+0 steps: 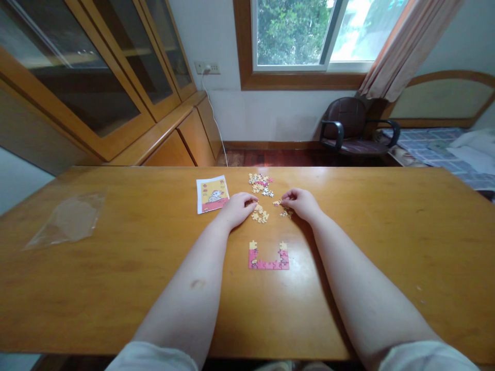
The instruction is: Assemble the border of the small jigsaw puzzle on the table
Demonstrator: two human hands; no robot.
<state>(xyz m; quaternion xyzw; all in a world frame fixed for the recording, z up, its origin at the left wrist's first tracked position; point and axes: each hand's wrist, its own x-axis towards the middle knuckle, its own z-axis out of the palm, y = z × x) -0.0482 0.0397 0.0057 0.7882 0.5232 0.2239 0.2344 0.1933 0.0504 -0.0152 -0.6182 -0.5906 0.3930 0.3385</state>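
Observation:
Both my hands rest on a wooden table [116, 268] among loose jigsaw pieces. My left hand [238, 206] lies palm down with fingers curled over a small cluster of yellow pieces [260, 214]. My right hand [300, 202] pinches a small puzzle piece at its fingertips, beside a few more loose pieces [286, 212]. A bigger heap of loose pieces [260, 184] lies just beyond both hands. Nearer to me sits a partly joined pink and yellow U-shaped puzzle border [268, 257]. A picture card [212, 194] showing the puzzle image lies left of my left hand.
A clear plastic bag [67, 219] lies at the table's left. Wooden cabinets with glass doors [96, 77] stand on the left wall. A dark armchair [353, 131] is under the window, and a bed [444, 149] is at the right.

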